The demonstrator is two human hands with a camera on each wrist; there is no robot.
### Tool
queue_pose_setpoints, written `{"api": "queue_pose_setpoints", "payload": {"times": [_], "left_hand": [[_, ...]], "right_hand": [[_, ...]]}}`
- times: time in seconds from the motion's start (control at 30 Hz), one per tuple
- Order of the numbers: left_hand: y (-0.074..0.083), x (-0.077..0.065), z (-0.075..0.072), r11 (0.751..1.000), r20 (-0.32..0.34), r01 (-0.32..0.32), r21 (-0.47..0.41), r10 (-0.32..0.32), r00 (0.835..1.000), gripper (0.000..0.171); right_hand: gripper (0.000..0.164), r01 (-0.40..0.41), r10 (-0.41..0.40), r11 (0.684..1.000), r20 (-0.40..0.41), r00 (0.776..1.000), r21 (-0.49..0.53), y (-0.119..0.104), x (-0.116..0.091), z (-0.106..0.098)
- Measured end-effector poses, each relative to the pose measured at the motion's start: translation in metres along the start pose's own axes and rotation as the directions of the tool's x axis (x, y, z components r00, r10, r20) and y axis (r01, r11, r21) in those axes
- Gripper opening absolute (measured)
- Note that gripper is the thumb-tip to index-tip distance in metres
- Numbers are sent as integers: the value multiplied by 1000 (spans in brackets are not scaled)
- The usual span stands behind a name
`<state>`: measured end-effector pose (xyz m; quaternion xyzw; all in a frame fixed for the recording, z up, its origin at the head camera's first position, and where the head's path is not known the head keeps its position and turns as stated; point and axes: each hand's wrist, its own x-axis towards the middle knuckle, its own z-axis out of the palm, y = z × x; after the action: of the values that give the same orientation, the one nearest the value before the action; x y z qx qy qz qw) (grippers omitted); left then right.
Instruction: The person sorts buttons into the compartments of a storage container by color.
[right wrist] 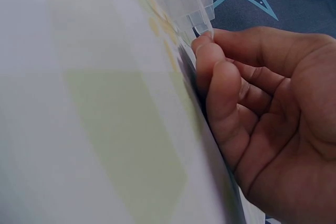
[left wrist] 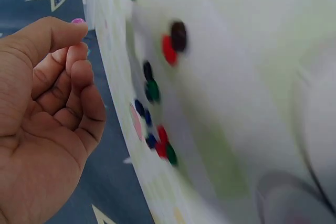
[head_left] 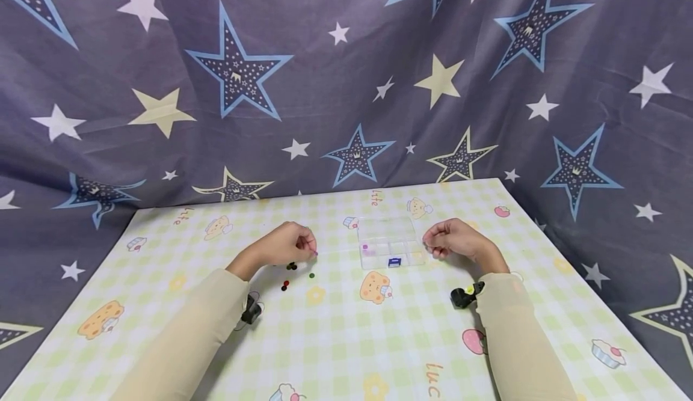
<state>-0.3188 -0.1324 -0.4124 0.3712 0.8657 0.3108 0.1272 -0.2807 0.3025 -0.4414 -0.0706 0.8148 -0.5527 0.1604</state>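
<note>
My left hand [head_left: 286, 243] is raised a little above the cloth, left of a clear plastic compartment box [head_left: 407, 259]. Between its thumb and fingertips it pinches a small pink disc [left wrist: 79, 21], which shows only in part. Loose discs lie under and near that hand: a green disc [head_left: 311, 275], a red disc [head_left: 286, 282] touching a dark one, and several more in the left wrist view. At the box's right edge, my right hand [head_left: 457, 238] pinches the clear plastic with thumb and index finger. The box lid lies back, and one compartment holds pink discs [head_left: 365, 247].
A blue clasp [head_left: 394, 262] marks the box's front side. The checked tablecloth [head_left: 335, 341] has printed cakes and flowers. Behind the table hangs a dark star-patterned curtain [head_left: 319, 88]. Black wrist cameras [head_left: 464, 296] sit low by each forearm.
</note>
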Motion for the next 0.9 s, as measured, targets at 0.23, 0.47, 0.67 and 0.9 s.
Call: {"api": "queue_pose_setpoints", "payload": {"times": [0.23, 0.47, 0.67, 0.9], "left_hand": [[12, 25, 7, 1000, -5, 15, -8, -15, 1000, 3], [18, 45, 16, 999, -41, 15, -30, -16, 999, 6], [25, 60, 23, 999, -66, 18, -33, -21, 998, 8], [32, 71, 30, 998, -62, 1, -63, -5, 998, 7]], "right_hand": [[16, 0, 0, 1000, -12, 1000, -6, 1, 2, -1], [17, 9, -9, 1000, 1, 1000, -7, 2, 1, -1], [18, 8, -8, 1000, -2, 1000, 0, 3, 1, -1], [19, 7, -7, 1000, -2, 1000, 2, 2, 0, 0]]}}
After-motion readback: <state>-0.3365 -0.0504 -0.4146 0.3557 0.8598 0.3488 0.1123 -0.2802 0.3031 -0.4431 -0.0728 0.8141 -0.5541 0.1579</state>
